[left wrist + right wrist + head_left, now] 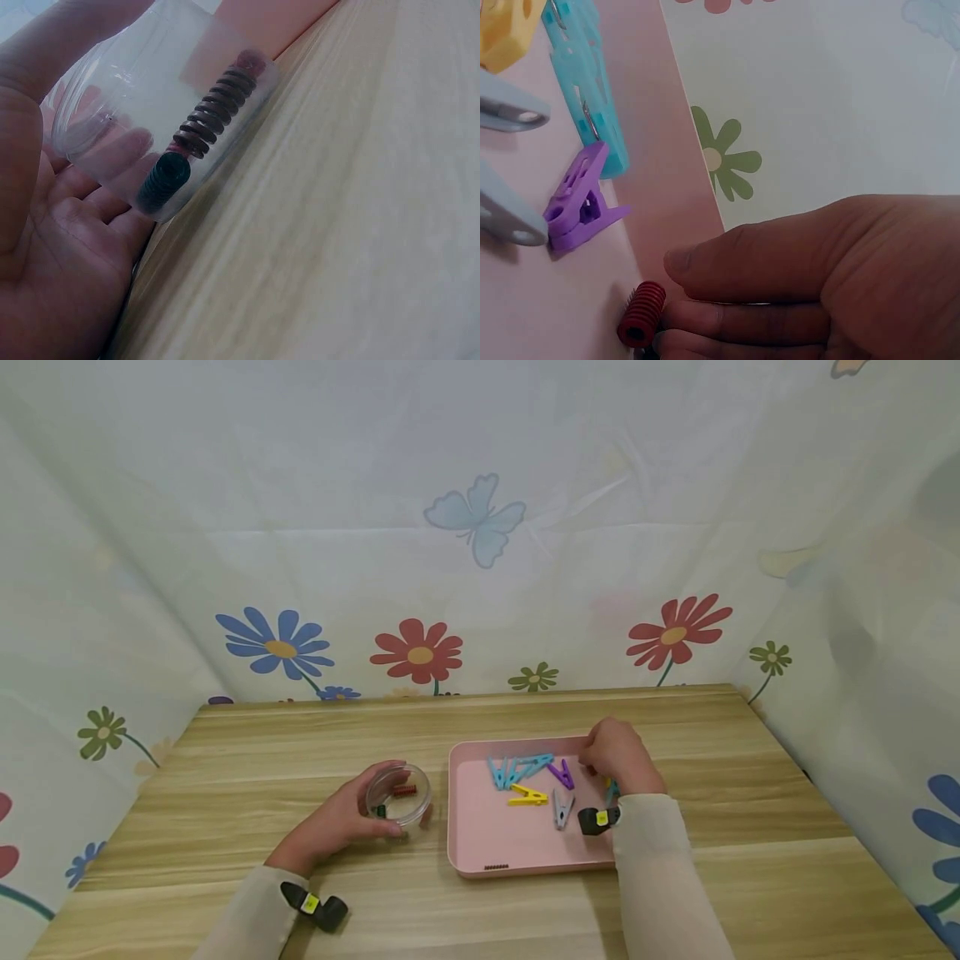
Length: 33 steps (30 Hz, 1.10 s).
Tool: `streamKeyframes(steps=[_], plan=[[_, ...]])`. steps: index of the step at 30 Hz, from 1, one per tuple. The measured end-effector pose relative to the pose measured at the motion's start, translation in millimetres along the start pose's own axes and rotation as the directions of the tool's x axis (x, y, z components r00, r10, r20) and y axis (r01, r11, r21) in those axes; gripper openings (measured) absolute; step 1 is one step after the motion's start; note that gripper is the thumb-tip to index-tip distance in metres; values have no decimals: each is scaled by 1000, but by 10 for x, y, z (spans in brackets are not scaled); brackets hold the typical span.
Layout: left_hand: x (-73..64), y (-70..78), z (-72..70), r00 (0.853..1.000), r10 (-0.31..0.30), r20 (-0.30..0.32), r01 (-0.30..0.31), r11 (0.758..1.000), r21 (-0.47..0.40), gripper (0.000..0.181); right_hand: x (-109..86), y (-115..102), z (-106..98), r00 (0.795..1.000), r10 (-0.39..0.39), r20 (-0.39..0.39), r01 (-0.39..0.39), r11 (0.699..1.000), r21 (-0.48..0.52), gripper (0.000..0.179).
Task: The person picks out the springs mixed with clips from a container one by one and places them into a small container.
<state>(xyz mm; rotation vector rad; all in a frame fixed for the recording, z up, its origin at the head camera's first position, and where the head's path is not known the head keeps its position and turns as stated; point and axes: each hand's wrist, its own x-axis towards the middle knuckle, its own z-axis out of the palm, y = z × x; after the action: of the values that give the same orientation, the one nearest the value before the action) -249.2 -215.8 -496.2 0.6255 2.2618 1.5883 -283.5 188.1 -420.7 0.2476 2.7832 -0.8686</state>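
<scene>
My left hand (341, 814) grips a clear round container (422, 810) just left of the pink tray (480, 843). Inside it lie a red spring (405, 791) and a dark green spring (166, 178); a dark brown spring (214, 111) also shows through its wall in the left wrist view. My right hand (618, 756) reaches into the tray's far right corner. In the right wrist view its fingers (742, 319) extend beside a red spring (642, 309), the fingertips at or very near it, thumb raised above. Something dark is partly hidden under that spring.
In the tray lie several blue clothespins (534, 764), a purple clothespin (561, 773), a yellow one (528, 796) and a grey one (562, 810). A dark spring (496, 867) lies along the tray's near wall. Wood-grain table (315, 735) surrounds the tray; a flowered cloth (480, 610) hangs behind.
</scene>
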Motion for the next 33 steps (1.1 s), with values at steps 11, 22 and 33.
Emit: streamKeyframes(steps=[11, 22, 33], plan=[[-8, 28, 0, 1000, -11, -2, 11, 1000, -1, 79, 19, -47, 126, 999, -31, 32, 31, 999, 6, 18], [-10, 5, -6, 1000, 5, -6, -5, 1000, 16, 80, 33, -54, 168, 996, -72, 53, 75, 996, -48, 18], [-10, 11, -4, 1000, 2, -9, -2, 1000, 31, 80, -17, -58, 77, 996, -77, 38, 77, 997, 4, 18]])
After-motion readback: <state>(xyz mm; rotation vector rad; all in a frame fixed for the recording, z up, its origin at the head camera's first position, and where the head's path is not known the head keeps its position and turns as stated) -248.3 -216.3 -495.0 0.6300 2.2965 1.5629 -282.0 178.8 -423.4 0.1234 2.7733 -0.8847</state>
